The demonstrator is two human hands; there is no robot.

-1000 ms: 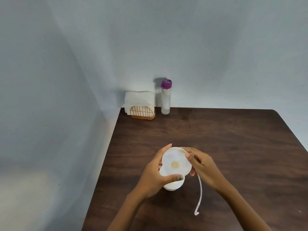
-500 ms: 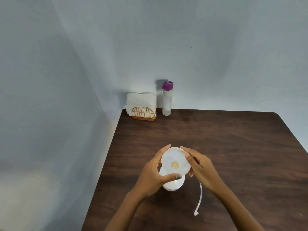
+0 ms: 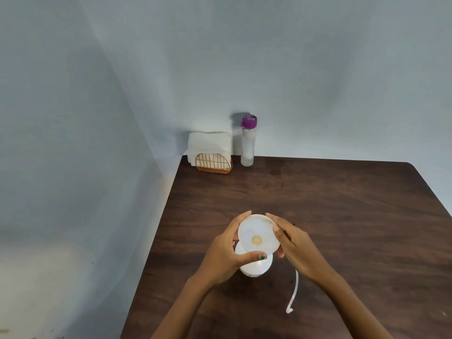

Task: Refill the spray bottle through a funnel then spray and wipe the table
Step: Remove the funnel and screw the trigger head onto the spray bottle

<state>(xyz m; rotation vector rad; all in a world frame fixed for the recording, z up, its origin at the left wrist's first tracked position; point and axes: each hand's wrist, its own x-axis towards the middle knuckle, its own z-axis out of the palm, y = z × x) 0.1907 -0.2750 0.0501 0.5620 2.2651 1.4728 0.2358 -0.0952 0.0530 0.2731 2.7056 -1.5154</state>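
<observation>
Left hand (image 3: 225, 253) is wrapped around the funnel (image 3: 258, 234) rim, thumb across its near edge; right hand (image 3: 292, 243) has fingers pressed against the funnel's right side, so both hands are closed on it from opposite sides. Funnel sits on the neck of the white spray bottle (image 3: 255, 265), which stands near the table's (image 3: 342, 204) front-left area, mostly hidden under the funnel (only its lower body shows). Just right of the bottle a thin white dip tube (image 3: 293, 294) lies on the wood, partly under the right wrist; the sprayer head itself I cannot make out. Far back, left to right: napkin holder (image 3: 212, 162) with white napkins (image 3: 209, 144), then a clear refill bottle (image 3: 247, 143), purple cap on, against the wall. My read on progress: sprayer is off and the funnel is seated or being seated. Left to do: uncap and pour, refit sprayer, spray, wipe with a napkin. Early stage.
</observation>
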